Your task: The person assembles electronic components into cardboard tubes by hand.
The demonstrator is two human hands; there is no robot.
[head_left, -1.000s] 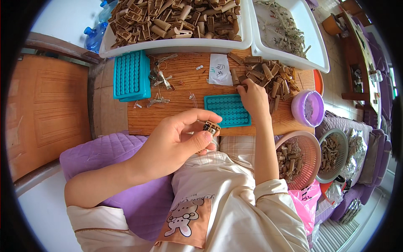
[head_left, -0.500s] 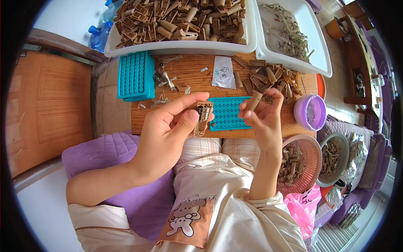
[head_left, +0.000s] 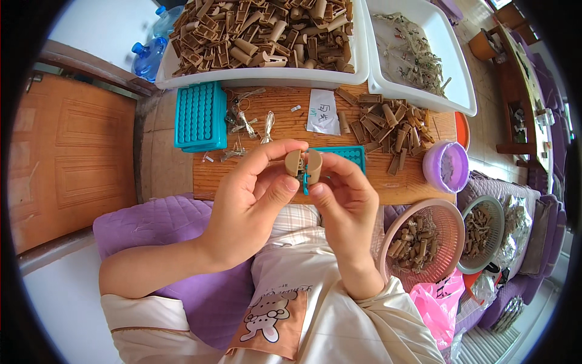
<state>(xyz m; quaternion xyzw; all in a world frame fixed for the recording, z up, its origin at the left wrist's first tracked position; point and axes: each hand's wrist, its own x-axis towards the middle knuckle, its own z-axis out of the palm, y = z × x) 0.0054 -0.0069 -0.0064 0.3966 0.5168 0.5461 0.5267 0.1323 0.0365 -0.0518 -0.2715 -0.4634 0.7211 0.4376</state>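
Our left hand point(head_left: 248, 194) pinches a brown half-shell point(head_left: 293, 162) between thumb and fingers; our right hand point(head_left: 345, 197) pinches a second half-shell point(head_left: 316, 164), facing it, both partly in front of the teal tray point(head_left: 356, 156). Beyond that tray we have a paper slip point(head_left: 323, 112); right of it, a purple tub point(head_left: 445, 167); left of it, stacked teal trays point(head_left: 197, 118).

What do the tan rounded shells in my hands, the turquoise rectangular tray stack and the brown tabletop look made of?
Tan rounded shells: probably matte plastic, given their uniform colour and smooth curves.
Turquoise rectangular tray stack: likely semi-glossy plastic, given its regular rows of round shapes.
Brown tabletop: satin-looking wood or laminate; visible grain leaves which open.
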